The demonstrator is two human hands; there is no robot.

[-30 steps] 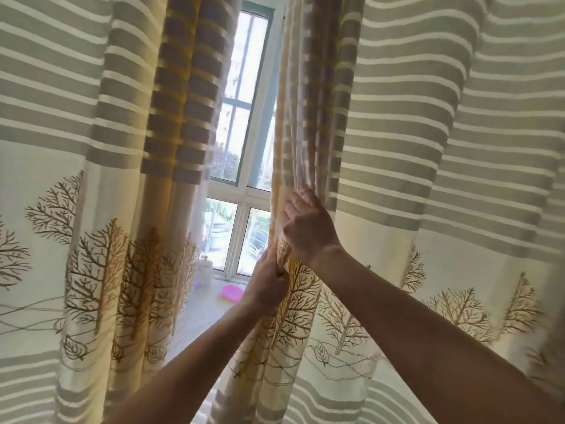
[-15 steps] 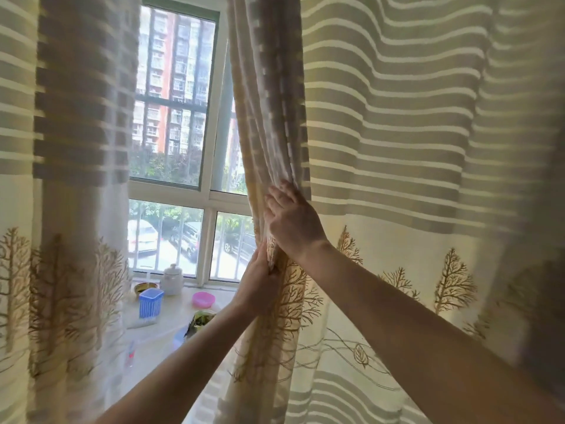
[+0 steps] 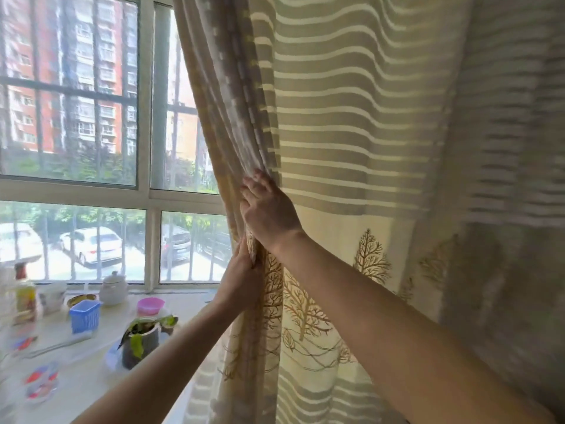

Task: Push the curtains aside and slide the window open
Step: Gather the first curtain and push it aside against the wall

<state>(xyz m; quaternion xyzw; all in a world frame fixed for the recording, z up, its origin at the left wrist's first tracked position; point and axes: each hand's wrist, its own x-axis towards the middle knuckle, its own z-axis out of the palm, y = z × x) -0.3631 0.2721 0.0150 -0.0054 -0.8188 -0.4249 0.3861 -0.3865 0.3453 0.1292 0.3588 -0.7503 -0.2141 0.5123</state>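
The right curtain [image 3: 351, 142], cream with grey stripes and brown tree prints, hangs bunched at its left edge. My right hand [image 3: 269, 209] grips that bunched edge from above. Just below it, my left hand [image 3: 241, 276] clutches the same fold. The window [image 3: 146, 191] with its white frame and closed panes fills the left half of the view, with bars, parked cars and a red building outside. The left curtain is out of frame.
On the white sill [image 3: 91, 356] stand a white lidded pot [image 3: 113, 287], a blue basket [image 3: 85, 315], a pink bowl [image 3: 150, 305], a potted plant [image 3: 142, 338] and a bottle [image 3: 25, 293]. More curtain folds hang at the far right [image 3: 513, 179].
Both hands have carried the right curtain's edge rightward. The left curtain has left the view, and much more of the window and sill shows.
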